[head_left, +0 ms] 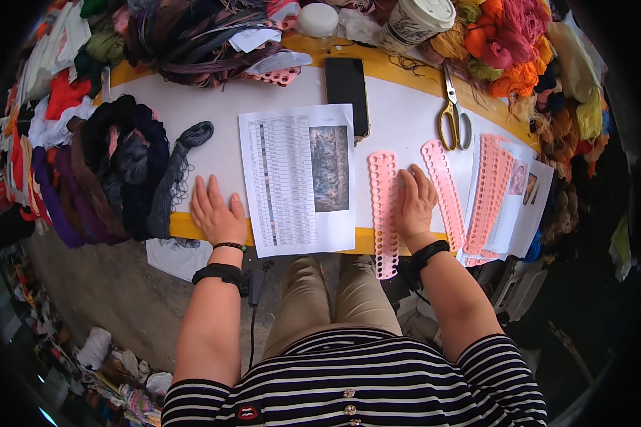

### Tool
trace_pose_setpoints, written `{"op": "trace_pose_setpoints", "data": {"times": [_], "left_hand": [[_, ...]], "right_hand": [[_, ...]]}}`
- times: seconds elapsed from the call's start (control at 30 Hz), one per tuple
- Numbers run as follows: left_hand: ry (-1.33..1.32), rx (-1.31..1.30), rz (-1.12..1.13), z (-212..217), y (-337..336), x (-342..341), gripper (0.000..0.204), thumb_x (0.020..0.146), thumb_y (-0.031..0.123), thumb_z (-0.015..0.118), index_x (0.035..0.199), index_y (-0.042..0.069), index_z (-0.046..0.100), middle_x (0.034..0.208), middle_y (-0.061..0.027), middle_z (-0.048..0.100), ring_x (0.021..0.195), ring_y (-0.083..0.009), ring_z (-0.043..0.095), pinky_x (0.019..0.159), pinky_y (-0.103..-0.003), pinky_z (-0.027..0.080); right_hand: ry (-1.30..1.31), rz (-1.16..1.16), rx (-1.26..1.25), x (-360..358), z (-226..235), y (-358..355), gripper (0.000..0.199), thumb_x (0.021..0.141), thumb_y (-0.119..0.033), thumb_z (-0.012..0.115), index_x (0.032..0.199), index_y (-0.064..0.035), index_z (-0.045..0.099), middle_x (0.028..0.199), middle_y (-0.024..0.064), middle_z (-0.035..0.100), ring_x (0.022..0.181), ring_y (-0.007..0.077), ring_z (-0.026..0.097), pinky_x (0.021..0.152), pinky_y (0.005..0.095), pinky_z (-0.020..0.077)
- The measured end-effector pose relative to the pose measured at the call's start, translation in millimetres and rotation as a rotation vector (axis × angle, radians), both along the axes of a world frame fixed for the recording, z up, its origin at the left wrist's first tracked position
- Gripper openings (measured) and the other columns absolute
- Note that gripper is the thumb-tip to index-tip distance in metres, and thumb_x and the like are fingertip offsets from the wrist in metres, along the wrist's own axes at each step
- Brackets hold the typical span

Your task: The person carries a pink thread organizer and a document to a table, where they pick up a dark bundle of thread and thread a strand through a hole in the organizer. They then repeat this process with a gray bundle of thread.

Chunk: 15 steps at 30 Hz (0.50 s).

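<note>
My left hand (221,215) lies flat near the front edge of the table, its fingers spread and nothing in it. Just to its right is a printed sheet (285,178) with a colour chart and a small picture. Beyond that sheet, my right hand (415,204) rests with its fingers loosely extended between two pink perforated thread cards. The nearer thread card (384,213) touches or nearly touches the hand's left side and juts over the table edge. The other thread card (445,192) lies slanted to the right. A dark grey thread skein (180,171) is left of my left hand.
Black and purple yarn hanks (114,164) are heaped at left. A black phone (347,89) lies behind the sheet, with scissors (450,117) farther right. More pink cards (488,188) sit on papers at right. A lidded cup (417,21) and bright yarn (509,43) line the back.
</note>
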<state>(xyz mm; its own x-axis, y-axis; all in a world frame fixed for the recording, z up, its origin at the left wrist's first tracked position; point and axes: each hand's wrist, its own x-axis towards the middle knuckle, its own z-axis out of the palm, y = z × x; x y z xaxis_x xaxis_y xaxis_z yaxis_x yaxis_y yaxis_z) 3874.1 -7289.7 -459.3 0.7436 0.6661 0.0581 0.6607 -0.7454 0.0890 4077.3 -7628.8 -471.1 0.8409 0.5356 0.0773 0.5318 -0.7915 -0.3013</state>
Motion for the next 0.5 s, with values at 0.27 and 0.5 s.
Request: {"op": "trace_pose_setpoints", "data": {"times": [0.27,0.5], "left_hand": [[0.010,-0.003,0.005,0.3,-0.5,-0.7,0.059,0.094,0.028,0.055,0.148,0.008,0.038,0.156,-0.0160,0.032,0.141,-0.0372,0.030,0.116,-0.052,0.021],[0.020,-0.002,0.011,-1.0,-3.7,2.2,0.059,0.095,0.028,0.054,0.147,0.008,0.038,0.156,-0.0160,0.031,0.141,-0.0370,0.030,0.116,-0.052,0.021]], "right_hand": [[-0.004,-0.013,-0.006,-1.0,0.3,0.2,0.037,0.094,-0.014,0.056,0.131,-0.0118,0.055,0.142,0.0109,0.048,0.128,0.0318,0.045,0.109,0.0454,0.0293],[-0.012,-0.015,-0.013,0.8,-0.4,-2.6,0.037,0.094,-0.014,0.056,0.131,-0.0118,0.056,0.142,0.0106,0.048,0.128,0.0308,0.045,0.108,0.0453,0.0294]]}}
